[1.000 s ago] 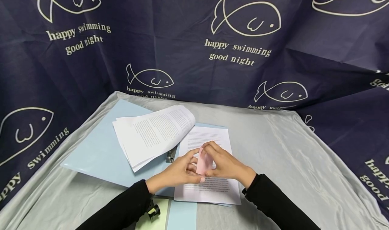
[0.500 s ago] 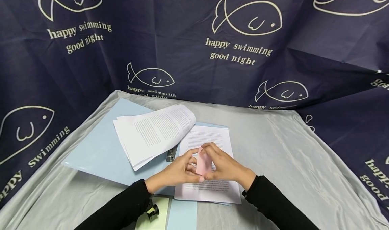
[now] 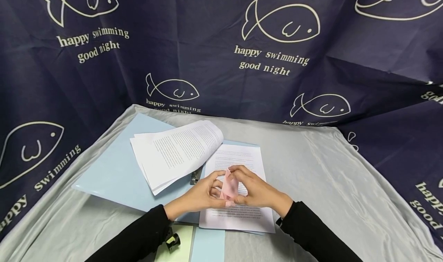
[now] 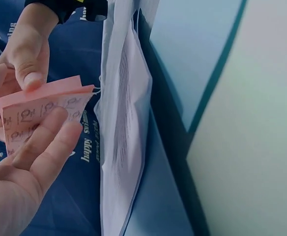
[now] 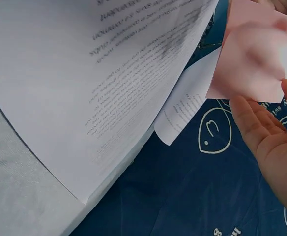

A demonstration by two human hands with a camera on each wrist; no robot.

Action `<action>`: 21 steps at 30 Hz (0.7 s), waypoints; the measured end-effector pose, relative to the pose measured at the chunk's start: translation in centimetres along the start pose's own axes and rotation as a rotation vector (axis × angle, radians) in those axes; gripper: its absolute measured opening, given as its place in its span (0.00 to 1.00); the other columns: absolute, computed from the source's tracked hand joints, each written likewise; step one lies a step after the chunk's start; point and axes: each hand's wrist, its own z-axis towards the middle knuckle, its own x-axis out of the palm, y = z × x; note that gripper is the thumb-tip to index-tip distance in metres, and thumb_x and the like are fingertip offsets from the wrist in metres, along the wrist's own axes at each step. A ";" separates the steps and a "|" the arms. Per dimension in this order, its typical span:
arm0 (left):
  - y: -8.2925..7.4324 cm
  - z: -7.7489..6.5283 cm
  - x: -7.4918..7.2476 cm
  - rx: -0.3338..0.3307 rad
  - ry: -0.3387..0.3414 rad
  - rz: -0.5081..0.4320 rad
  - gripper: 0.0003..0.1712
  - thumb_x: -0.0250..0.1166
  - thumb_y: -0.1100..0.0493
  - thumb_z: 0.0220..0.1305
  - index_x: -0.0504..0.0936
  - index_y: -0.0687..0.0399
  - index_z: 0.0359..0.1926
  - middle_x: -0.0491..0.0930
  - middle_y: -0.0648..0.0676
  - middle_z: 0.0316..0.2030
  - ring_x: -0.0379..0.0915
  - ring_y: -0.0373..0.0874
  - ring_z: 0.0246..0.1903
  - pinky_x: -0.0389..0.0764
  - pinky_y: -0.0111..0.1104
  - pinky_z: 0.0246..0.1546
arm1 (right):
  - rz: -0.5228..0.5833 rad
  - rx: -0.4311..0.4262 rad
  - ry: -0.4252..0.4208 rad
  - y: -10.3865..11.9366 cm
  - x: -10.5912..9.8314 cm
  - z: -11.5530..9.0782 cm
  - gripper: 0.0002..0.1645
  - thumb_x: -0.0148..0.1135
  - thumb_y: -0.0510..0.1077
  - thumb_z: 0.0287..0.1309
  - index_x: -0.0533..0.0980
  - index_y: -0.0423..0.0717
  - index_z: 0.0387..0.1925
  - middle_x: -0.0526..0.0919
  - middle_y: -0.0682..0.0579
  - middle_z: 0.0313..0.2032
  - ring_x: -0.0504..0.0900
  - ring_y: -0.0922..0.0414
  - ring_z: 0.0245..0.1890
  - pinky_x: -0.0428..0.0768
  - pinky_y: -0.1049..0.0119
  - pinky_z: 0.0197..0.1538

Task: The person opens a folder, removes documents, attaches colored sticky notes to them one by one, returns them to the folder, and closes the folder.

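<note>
A pink sticky note pad (image 3: 230, 183) is up over the printed page, between both hands. My left hand (image 3: 199, 194) holds its left edge with thumb and fingers. From the other side, my right hand (image 3: 261, 193) pinches the pink paper. Two pink layers stand apart in the left wrist view, where the pad's underside (image 4: 23, 118) has printed marks. In the right wrist view the front pink sheet (image 5: 249, 64) bows. Below the hands lies a stack of printed sheets (image 3: 242, 218) in an open blue folder (image 3: 107, 168).
Turned-over printed sheets (image 3: 173, 150) curl across the folder's left cover. A metal clip (image 3: 195, 176) sits at the fold. Near the front edge are a pale green sheet (image 3: 183, 239) and a light blue one (image 3: 208, 244). Grey cloth (image 3: 311, 169) covers the table; a dark blue curtain (image 3: 214, 50) hangs behind.
The front pink sheet now bows and a gap shows between pink layers near the bottom. Both hands stay in nearly the same place; the folder and sheets have not moved.
</note>
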 end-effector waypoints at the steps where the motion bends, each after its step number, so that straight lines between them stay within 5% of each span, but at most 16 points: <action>1: 0.0 0.0 0.0 -0.002 -0.004 0.009 0.49 0.73 0.59 0.56 0.55 0.61 0.72 0.83 0.59 0.44 0.82 0.38 0.35 0.80 0.29 0.32 | -0.005 -0.006 -0.007 0.0 0.0 -0.1 0.25 0.72 0.38 0.45 0.71 0.43 0.46 0.71 0.42 0.60 0.76 0.45 0.58 0.77 0.51 0.58; 7: 0.1 0.0 0.1 -0.017 -0.079 0.050 0.40 0.68 0.66 0.56 0.62 0.62 0.68 0.82 0.63 0.43 0.83 0.42 0.33 0.82 0.30 0.30 | -0.052 -0.066 -0.101 -0.2 0.5 -0.1 0.08 0.62 0.33 0.53 0.75 0.44 0.35 0.75 0.40 0.58 0.79 0.47 0.56 0.79 0.55 0.55; 14: 0.0 0.2 0.2 -0.037 -0.189 0.101 0.24 0.63 0.68 0.57 0.74 0.67 0.56 0.84 0.64 0.38 0.85 0.52 0.30 0.84 0.34 0.26 | -0.109 -0.121 -0.266 -0.4 0.9 -0.2 0.09 0.68 0.33 0.51 0.76 0.47 0.30 0.77 0.42 0.50 0.81 0.50 0.47 0.82 0.62 0.46; 21: -0.1 0.2 0.3 -0.055 -0.255 0.255 0.23 0.62 0.68 0.52 0.74 0.65 0.52 0.85 0.53 0.27 0.72 0.35 0.18 0.69 0.24 0.21 | -0.167 -0.185 -0.383 -0.6 0.8 0.1 0.13 0.72 0.31 0.44 0.77 0.46 0.28 0.78 0.55 0.29 0.79 0.62 0.30 0.74 0.72 0.35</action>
